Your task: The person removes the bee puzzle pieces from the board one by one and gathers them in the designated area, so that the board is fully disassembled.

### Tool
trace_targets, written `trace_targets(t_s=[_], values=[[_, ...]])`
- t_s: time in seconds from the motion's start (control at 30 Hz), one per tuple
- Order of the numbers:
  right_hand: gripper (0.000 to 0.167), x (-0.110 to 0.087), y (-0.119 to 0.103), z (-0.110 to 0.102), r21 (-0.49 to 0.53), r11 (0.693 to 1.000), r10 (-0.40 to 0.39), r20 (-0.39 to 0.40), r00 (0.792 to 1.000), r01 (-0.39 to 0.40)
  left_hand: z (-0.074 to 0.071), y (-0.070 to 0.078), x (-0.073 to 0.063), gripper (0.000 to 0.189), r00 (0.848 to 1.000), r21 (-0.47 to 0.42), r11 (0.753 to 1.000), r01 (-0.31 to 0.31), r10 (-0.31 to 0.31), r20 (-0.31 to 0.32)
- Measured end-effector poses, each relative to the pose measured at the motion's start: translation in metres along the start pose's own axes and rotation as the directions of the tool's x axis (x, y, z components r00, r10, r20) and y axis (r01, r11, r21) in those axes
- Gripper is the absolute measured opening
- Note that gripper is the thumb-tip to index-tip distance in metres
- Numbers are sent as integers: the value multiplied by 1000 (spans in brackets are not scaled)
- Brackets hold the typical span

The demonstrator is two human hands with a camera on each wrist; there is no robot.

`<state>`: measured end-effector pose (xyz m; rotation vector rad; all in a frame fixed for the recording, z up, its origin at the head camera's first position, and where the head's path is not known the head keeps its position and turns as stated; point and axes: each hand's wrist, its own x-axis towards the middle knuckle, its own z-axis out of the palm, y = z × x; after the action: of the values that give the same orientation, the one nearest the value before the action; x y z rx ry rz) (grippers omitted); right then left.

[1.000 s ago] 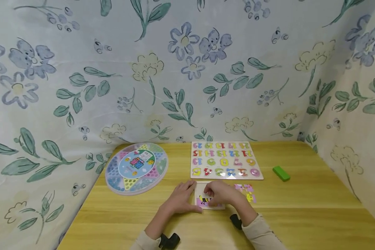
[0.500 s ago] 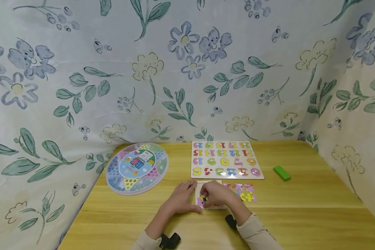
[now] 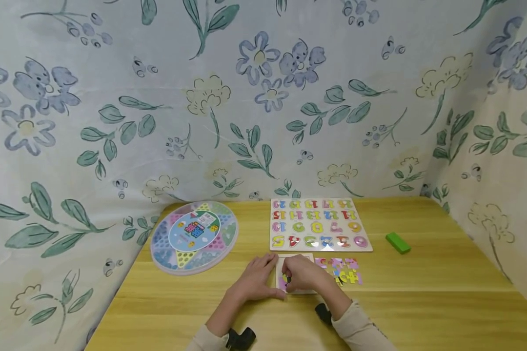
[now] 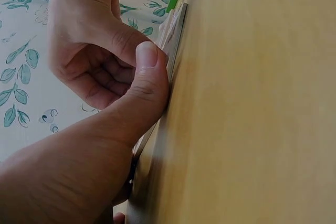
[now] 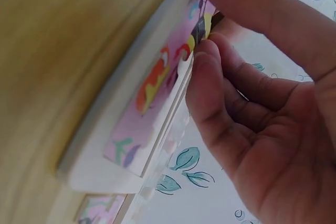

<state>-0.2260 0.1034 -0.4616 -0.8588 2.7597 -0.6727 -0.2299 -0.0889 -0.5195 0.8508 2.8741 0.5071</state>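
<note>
A small wooden puzzle tray (image 3: 308, 256) lies in front of the person, with a pink picture partly filling it. My left hand (image 3: 256, 280) rests along the tray's left side, fingers toward the back corner and thumb by the front corner. In the left wrist view, that thumb (image 4: 147, 77) lies right at the tray's edge. My right hand (image 3: 303, 273) bends over the tray and partly hides the picture. In the right wrist view, its thumb and curled fingers (image 5: 207, 77) pinch around a yellow-and-black striped puzzle piece (image 5: 200, 29) at the picture's end.
Several loose jigsaw pieces (image 3: 351, 277) lie right of the tray. Behind it is a number board (image 3: 320, 226); a green block (image 3: 397, 243) lies farther right. A round board game (image 3: 193, 239) sits at the left, and a floral cloth (image 3: 263, 131) hangs behind the table.
My right hand has moved slightly left over the tray, covering more of the striped part of the picture and uncovering more loose pieces. My left hand stays at the tray's side.
</note>
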Motion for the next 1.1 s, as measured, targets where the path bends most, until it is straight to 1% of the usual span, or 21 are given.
trace_targets(t_s=[0.2,0.3,0.47,0.7,0.83,0.93,1.1], values=[[24,0,-3,-1,-17,999,39,3,999,-39,0,1,1,114,1000,-3,1000,2,-2,7],[24,-1,-3,-1,-15,1000,23,-1,1000,-23,0,2,1,114,1000,-6,1000,0,0,11],[24,-1,0,0,15,1000,4,4,1000,-4,-1,1,1,114,1000,-6,1000,-5,5,5],[32,1,5,0,57,998,1,30,1000,-2,-3,2,1,113,1000,-7,1000,11,-11,18],[31,1,7,0,53,999,-1,17,1000,1,-4,3,2,112,1000,-7,1000,15,-15,23],[31,-2,9,-1,79,997,15,14,1000,-16,-4,4,2,112,1000,-9,1000,11,-11,25],[32,-13,17,-8,178,981,77,18,997,-79,-6,4,1,110,1000,-2,1000,13,-13,23]])
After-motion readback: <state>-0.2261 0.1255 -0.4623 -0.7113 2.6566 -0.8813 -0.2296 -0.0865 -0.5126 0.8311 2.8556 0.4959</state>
